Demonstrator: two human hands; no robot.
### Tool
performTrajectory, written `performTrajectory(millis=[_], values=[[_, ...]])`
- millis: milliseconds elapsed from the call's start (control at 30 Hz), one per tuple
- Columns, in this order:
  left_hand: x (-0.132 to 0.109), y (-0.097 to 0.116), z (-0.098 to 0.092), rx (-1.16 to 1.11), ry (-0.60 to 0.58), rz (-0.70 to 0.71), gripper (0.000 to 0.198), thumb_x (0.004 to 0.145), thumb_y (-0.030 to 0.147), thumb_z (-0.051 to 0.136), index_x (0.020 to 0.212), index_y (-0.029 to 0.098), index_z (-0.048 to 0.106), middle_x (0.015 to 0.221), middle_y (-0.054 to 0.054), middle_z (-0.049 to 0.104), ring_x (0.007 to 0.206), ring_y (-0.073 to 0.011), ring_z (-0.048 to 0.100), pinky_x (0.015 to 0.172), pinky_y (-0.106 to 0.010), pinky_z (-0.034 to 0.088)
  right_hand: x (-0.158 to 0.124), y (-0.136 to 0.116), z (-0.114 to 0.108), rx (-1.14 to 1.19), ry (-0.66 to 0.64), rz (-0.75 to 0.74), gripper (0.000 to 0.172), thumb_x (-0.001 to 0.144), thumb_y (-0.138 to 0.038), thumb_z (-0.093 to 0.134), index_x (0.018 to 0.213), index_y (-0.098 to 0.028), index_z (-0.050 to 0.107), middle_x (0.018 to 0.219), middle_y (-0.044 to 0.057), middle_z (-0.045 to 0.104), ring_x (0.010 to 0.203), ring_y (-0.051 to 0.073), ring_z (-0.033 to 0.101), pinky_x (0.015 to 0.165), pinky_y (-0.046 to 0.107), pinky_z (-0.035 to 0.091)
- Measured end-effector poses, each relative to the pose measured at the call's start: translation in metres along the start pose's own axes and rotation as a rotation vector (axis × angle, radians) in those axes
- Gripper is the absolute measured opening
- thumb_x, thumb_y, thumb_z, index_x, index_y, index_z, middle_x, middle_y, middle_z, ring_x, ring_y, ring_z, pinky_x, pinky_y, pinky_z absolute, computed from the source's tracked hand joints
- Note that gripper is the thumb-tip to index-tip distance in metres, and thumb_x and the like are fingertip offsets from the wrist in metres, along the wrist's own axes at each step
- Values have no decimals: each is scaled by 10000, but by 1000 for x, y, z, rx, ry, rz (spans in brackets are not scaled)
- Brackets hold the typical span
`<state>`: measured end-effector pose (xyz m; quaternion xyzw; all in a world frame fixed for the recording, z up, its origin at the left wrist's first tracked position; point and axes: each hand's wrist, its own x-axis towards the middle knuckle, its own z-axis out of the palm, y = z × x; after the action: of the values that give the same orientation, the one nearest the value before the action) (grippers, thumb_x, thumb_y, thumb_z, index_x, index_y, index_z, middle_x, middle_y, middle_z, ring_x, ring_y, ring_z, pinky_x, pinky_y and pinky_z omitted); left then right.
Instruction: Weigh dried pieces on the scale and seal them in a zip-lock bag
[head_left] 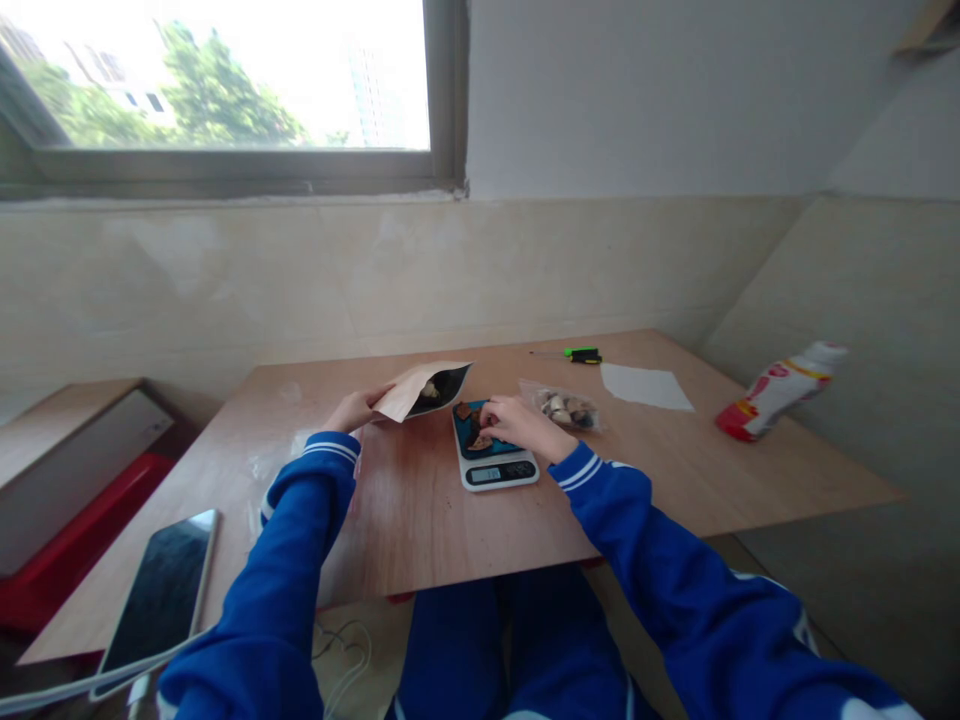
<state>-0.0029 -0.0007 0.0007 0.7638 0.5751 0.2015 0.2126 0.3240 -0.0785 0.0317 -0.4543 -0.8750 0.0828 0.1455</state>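
My left hand (pixel 356 410) is closed on the edge of a brown paper pouch (pixel 409 390). The pouch lies tilted, its dark-lined mouth facing right, and something pale shows inside. My right hand (pixel 521 425) is over a white kitchen scale (pixel 500 474) with a blue top, its fingers pinched together at several dried brown pieces (pixel 478 436) on it. The fingertips partly hide what they grip. The scale's display is lit, but its digits are too small to read. Just right of this hand rests a clear plastic bag (pixel 568 408) of pale and dark pieces.
Toward the back of the wooden table (pixel 420 530) are a green-and-black screwdriver (pixel 583 354) and a white sheet of paper (pixel 646 387). A red-and-white bottle (pixel 776 395) stands at the right. A phone (pixel 161 585) with a white cable lies at the left, near crumpled clear plastic (pixel 266 468).
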Motion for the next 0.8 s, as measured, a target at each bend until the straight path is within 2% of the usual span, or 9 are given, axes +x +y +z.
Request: performTrajectory(millis=[133,333,633,800], values=[[0,0,0,-11,0,-5,698,650,294,709,1327,246,548,1215,-29,671,1163,-307,588,974,-354,444,-5,-1,-7,5,15,-14,192,828,-295,672,944,-143,662,943,87,665,897,210,624,763,284,425],[0,0,0,-18,-1,-15,706,643,308,717,1327,260,546,1202,-31,680,1146,-313,598,984,-369,433,-11,-6,-21,69,19,-24,156,864,-269,622,938,-137,656,951,92,668,872,198,629,770,286,443],[0,1,0,-23,-13,-12,705,654,291,704,1336,247,534,1223,-33,667,1172,-307,581,990,-373,432,-10,-21,-37,127,156,-39,185,924,-232,505,921,-140,665,933,84,679,863,183,611,781,281,430],[0,-1,1,-15,-11,-10,716,651,283,707,1343,252,527,1226,-30,666,1176,-304,579,984,-357,436,-8,-27,-39,239,257,-70,193,920,-242,507,893,-146,672,904,65,679,837,166,611,761,267,435]])
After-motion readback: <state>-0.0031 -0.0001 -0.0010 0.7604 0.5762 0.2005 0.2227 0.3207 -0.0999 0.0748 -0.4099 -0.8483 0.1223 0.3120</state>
